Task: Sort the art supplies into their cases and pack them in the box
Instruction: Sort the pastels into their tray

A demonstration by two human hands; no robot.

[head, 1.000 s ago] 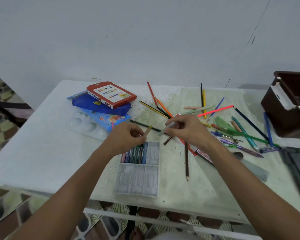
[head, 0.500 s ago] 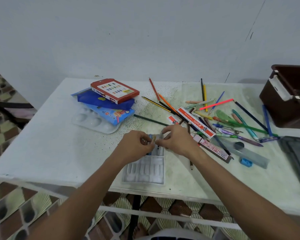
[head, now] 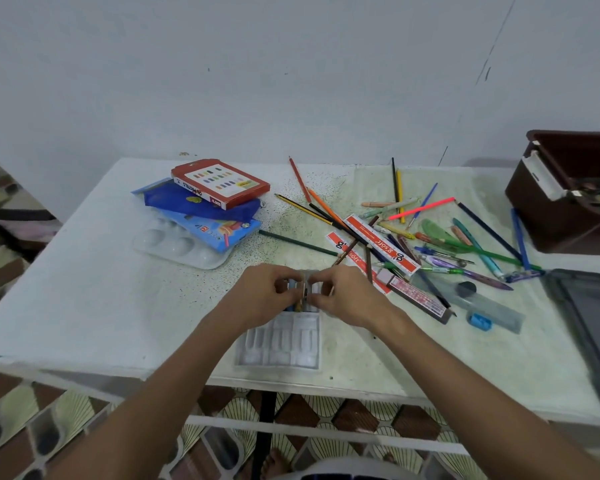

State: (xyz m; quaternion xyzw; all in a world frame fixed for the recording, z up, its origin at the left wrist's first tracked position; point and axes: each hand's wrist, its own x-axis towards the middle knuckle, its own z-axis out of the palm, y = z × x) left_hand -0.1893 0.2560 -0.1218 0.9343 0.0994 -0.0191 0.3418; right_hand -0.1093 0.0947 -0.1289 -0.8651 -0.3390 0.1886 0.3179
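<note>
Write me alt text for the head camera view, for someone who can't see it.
Both hands, left hand and right hand, meet over a clear plastic crayon tray near the table's front edge, fingers curled around a crayon at its far end. Loose pencils lie scattered to the right, a red pastel box sits far left, and a brown box stands at the right edge.

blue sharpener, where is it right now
In the head view the blue sharpener lies on the table's right side, touching the near edge of the clear ruler, right of the right hand.
</note>
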